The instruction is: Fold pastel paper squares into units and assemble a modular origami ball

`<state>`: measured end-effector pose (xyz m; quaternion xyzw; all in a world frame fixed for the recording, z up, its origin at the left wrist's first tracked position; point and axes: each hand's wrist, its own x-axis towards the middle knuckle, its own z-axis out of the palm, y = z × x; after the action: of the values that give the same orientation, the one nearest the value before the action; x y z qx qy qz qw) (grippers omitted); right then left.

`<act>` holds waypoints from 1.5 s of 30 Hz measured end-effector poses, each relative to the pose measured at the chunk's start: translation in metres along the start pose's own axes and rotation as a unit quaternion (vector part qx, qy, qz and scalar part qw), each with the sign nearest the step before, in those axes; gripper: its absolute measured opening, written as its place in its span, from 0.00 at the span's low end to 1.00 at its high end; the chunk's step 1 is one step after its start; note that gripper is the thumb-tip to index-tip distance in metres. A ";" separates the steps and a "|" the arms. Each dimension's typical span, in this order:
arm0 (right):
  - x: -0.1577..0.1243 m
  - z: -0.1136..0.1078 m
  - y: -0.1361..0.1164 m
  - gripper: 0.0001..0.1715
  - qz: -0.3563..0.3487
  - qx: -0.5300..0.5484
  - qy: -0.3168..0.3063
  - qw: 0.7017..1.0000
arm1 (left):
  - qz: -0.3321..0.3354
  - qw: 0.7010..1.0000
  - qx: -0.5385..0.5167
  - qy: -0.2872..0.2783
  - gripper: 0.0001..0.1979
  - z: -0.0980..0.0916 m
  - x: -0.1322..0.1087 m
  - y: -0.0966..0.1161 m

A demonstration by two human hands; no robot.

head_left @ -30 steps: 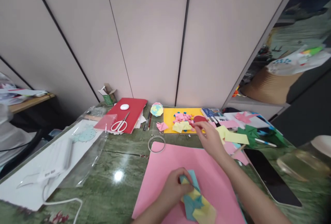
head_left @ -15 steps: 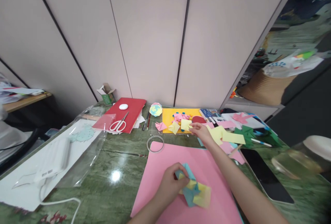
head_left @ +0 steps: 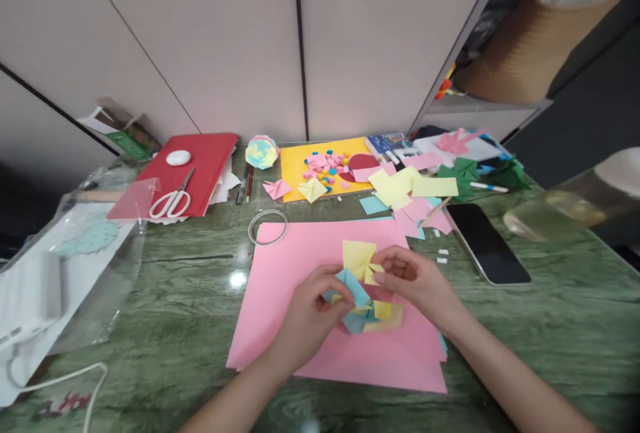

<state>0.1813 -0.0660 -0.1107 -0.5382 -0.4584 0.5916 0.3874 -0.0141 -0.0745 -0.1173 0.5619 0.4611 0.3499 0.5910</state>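
Note:
Over the stacked pink paper sheets (head_left: 280,326), my left hand (head_left: 315,310) pinches a blue-and-yellow origami piece (head_left: 360,320) built from folded paper units. My right hand (head_left: 413,283) grips a separate yellow folded paper unit (head_left: 359,258) between thumb and fingers. The yellow unit is held right at the upper edge of the origami piece; whether the two are joined I cannot tell. Beyond the sheets lie a pink folded unit (head_left: 277,188) and a pale yellow folded unit (head_left: 312,190).
White-handled scissors (head_left: 173,201) rest on a red folder (head_left: 200,166) at left. A metal ring (head_left: 268,227) touches the pink sheets' corner. To the right are loose paper squares (head_left: 435,186), a phone (head_left: 487,243) and a clear cup (head_left: 555,206). A round paper model (head_left: 262,152) stands at the back.
My right hand has brought the yellow folded unit from the yellow card back to the origami piece in my left hand. The view has tilted down and shifted right.

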 end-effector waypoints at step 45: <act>-0.004 -0.004 0.009 0.12 -0.327 -0.239 -0.028 0.914 | -0.125 0.984 -0.097 -0.078 0.06 -0.007 0.004 -0.001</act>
<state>0.1858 -0.0721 -0.1184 -0.4176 -0.7471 0.3200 0.4062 -0.0192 -0.0690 -0.1187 0.4650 0.4439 0.2716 0.7162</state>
